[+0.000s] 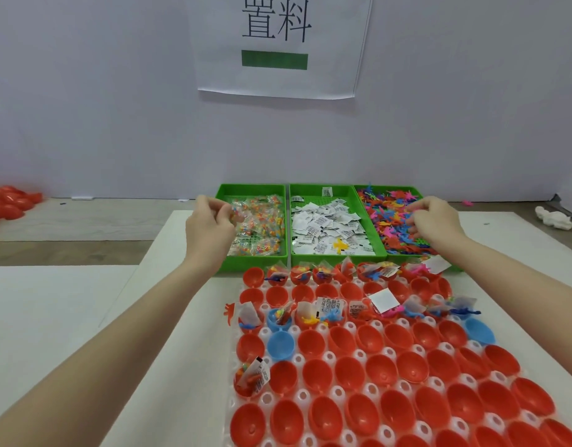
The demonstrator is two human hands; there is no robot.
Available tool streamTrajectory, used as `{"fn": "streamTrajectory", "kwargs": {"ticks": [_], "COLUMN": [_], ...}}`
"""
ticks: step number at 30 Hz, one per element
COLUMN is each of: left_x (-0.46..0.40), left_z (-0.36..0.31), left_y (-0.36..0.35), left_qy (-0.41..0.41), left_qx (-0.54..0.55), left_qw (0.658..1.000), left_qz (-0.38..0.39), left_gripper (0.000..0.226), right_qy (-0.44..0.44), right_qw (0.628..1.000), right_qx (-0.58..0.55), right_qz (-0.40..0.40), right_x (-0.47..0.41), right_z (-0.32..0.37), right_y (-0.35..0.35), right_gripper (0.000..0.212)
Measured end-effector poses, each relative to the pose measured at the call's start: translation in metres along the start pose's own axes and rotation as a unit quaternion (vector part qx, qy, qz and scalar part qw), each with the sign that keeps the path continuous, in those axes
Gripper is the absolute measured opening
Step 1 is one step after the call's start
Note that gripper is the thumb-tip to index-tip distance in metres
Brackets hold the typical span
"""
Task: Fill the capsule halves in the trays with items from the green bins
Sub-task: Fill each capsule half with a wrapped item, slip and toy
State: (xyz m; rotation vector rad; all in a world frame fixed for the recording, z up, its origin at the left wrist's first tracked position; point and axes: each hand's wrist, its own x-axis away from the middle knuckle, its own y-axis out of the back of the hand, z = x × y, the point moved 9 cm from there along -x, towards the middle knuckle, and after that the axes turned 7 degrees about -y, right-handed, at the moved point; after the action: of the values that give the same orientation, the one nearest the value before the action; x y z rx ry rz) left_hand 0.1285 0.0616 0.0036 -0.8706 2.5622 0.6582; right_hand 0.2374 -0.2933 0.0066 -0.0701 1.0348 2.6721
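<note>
Empty red halves [404,411] sit nearest, tray [305,395] just before the bins, left hand [210,221] pinching a candy packet [238,216], right hand [436,221] clawing into toys [391,221].

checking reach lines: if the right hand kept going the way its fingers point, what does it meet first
The right hand reaches down and left into the right bin, so it would first meet the pile of small coloured toys there. Its fingertips look already at the pile, though depth is unclear.
</note>
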Motion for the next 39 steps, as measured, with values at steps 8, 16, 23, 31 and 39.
{"fn": "streamTrajectory", "kwargs": {"ticks": [8, 16, 23, 31, 39], "left_x": [0.068, 0.12, 0.12, 0.125, 0.134], "left_z": [-0.009, -0.004, -0.008, -0.011, -0.032], "left_y": [0.036, 0.064, 0.051, 0.039, 0.03], "left_qy": [0.07, 0.074, 0.11, 0.142, 0.135], "left_qx": [0.228, 0.243, 0.265, 0.321, 0.329], "left_qw": [0.969, 0.962, 0.957, 0.936, 0.93], "left_qz": [-0.069, -0.101, -0.047, 0.016, 0.089], "left_gripper": [0.022, 0.016, 0.027, 0.034, 0.023], "right_qy": [0.135, 0.135, 0.113, 0.084, 0.139], "right_qw": [0.948, 0.925, 0.938, 0.974, 0.888], "right_qx": [0.171, 0.261, 0.236, 0.07, -0.159], "right_qz": [0.233, 0.24, 0.229, 0.196, 0.409], "right_x": [0.044, 0.051, 0.046, 0.042, 0.156], "right_z": [0.064, 0.066, 0.065, 0.069, 0.128], "right_y": [-0.087, -0.117, -0.116, -0.092, -0.047], "right_gripper": [0.026, 0.039, 0.021, 0.024, 0.009]}}
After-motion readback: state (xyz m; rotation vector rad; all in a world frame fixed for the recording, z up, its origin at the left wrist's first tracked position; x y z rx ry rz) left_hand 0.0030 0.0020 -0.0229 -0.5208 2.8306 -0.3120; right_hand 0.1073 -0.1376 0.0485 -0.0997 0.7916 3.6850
